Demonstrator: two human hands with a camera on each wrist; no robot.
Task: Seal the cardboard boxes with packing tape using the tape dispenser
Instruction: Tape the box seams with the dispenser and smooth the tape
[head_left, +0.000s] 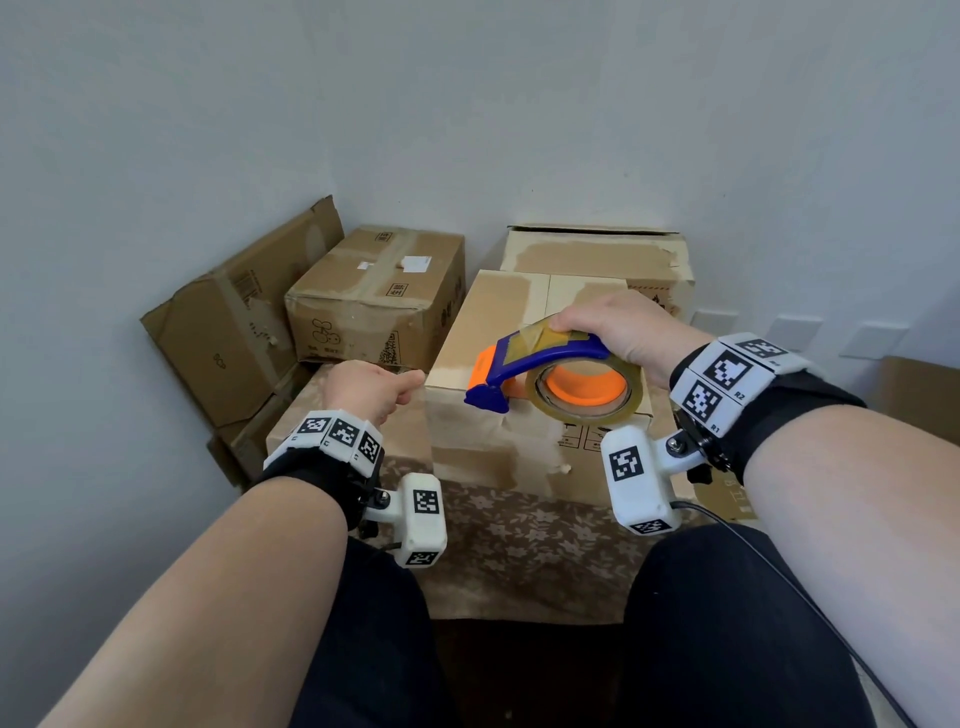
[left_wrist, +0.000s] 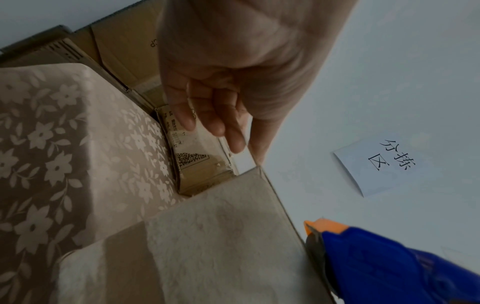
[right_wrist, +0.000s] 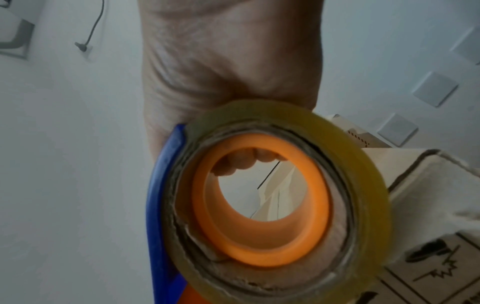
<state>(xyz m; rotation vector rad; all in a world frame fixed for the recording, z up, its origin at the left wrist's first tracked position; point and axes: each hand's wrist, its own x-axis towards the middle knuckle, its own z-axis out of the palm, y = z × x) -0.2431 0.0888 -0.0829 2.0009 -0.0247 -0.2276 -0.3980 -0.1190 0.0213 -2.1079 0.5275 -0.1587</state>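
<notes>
My right hand (head_left: 618, 327) grips a blue and orange tape dispenser (head_left: 545, 364) from above, with its clear tape roll (right_wrist: 363, 164) facing me. The dispenser hovers over the near top edge of the middle cardboard box (head_left: 498, 312), its blue nose pointing left. A loose tape end lies along the dispenser's top. In the right wrist view my right hand (right_wrist: 228, 61) wraps the frame, fingertips showing through the orange core (right_wrist: 259, 246). My left hand (head_left: 363, 389) hangs by the box's near left corner, fingers loosely curled, holding nothing. The left wrist view shows that left hand (left_wrist: 221, 92) above the box (left_wrist: 221, 236), with the dispenser (left_wrist: 389, 267) at lower right.
A taped box (head_left: 379, 291) stands at the back left and a larger box (head_left: 597, 254) behind the middle one. Flattened cardboard (head_left: 228, 332) leans on the left wall. A floral cloth (head_left: 519, 545) covers the surface under the boxes. A paper note (left_wrist: 376, 164) hangs on the wall.
</notes>
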